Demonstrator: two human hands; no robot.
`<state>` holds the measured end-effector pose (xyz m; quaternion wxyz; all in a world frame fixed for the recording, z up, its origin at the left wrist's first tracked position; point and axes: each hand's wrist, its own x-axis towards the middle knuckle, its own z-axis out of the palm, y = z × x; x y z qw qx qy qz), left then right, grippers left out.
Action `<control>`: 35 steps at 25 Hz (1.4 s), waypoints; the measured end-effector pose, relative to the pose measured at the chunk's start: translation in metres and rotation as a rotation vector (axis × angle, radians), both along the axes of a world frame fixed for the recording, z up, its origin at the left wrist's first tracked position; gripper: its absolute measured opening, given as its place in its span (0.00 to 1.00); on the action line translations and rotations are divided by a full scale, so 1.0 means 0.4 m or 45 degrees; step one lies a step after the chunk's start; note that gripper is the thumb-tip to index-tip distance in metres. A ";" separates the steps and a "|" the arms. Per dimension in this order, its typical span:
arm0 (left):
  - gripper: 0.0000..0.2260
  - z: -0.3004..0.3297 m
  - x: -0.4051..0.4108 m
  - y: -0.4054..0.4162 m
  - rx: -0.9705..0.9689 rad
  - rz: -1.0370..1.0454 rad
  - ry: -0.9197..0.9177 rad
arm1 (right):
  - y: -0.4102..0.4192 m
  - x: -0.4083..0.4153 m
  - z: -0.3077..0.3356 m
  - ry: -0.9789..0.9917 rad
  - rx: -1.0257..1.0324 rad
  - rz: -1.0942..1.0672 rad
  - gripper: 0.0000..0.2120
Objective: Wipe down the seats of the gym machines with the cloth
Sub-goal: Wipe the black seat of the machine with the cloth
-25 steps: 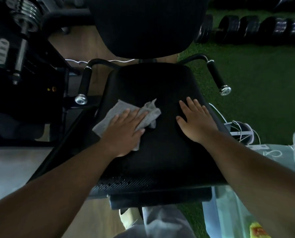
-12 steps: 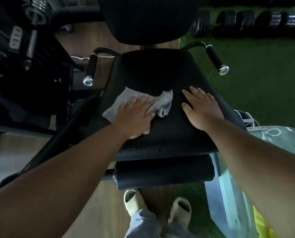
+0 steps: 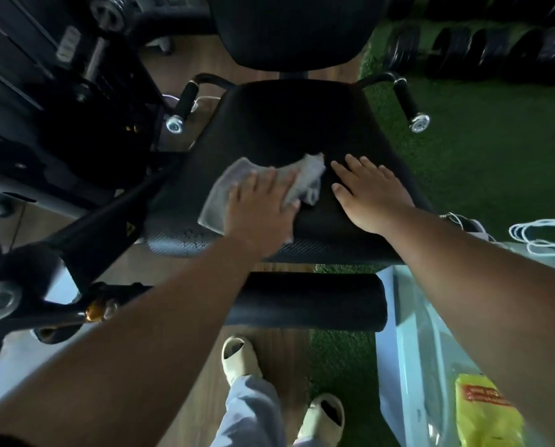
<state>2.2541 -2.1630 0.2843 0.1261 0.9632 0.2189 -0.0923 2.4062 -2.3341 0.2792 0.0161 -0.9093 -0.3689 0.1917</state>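
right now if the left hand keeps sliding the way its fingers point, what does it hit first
The left hand lies flat on the grey cloth, fingers aimed up and right. It would probably meet the cloth's bunched end, then the right hand resting just beyond on the seat.

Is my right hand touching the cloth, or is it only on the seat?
Apart. The head view shows a strip of black seat between the right hand and the cloth, which lies under the left hand.

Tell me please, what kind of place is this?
Most likely a gym: a padded machine seat with side handles, a weight stack on the left, and dumbbells on green turf.
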 end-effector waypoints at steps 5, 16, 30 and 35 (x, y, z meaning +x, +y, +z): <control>0.29 -0.005 -0.209 0.049 -0.010 0.073 -0.046 | -0.005 0.000 -0.016 -0.039 0.068 -0.004 0.27; 0.23 -0.008 -0.037 -0.168 0.085 -0.023 -0.059 | -0.008 0.001 -0.027 -0.065 0.142 -0.033 0.25; 0.24 0.006 -0.091 0.279 -0.077 0.711 0.081 | -0.006 0.004 -0.041 -0.116 0.142 -0.042 0.27; 0.25 -0.003 0.005 0.367 -0.319 0.640 0.120 | -0.005 0.001 -0.040 -0.128 0.138 -0.046 0.27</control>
